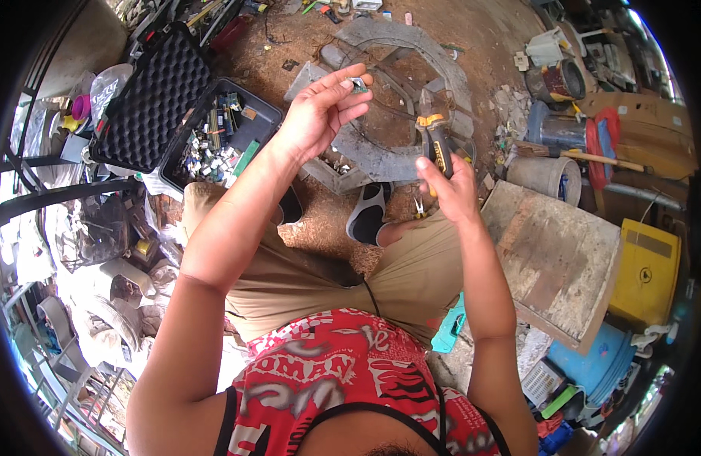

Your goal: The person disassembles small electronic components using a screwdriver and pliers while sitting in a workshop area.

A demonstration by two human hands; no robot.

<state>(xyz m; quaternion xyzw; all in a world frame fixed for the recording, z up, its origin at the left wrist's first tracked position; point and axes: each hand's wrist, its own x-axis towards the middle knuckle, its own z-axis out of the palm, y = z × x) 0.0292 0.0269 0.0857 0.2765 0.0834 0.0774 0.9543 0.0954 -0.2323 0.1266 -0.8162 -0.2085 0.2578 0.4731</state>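
Observation:
Raised ahead on the left, my left hand (318, 114) pinches a small green circuit board piece (359, 86) with a shiny metal part between thumb and fingers. My right hand (455, 188) is wrapped round the black-and-yellow handles of a pair of pliers (436, 140), its jaws pointing away from me and apart from the board piece. Left of my left forearm lies a black case (261, 108) with its foam-lined lid (154, 82) swung back. Many small electronic parts (214, 140) and a green strip (245, 158) lie in the case.
A grey ring-shaped frame (449, 76) lies on the dirt floor beyond my feet. To the right are a worn wooden board (552, 254), a bucket (533, 178), a yellow container (645, 266) and a blue drum (594, 361). A smaller tool (420, 207) lies near my shoe.

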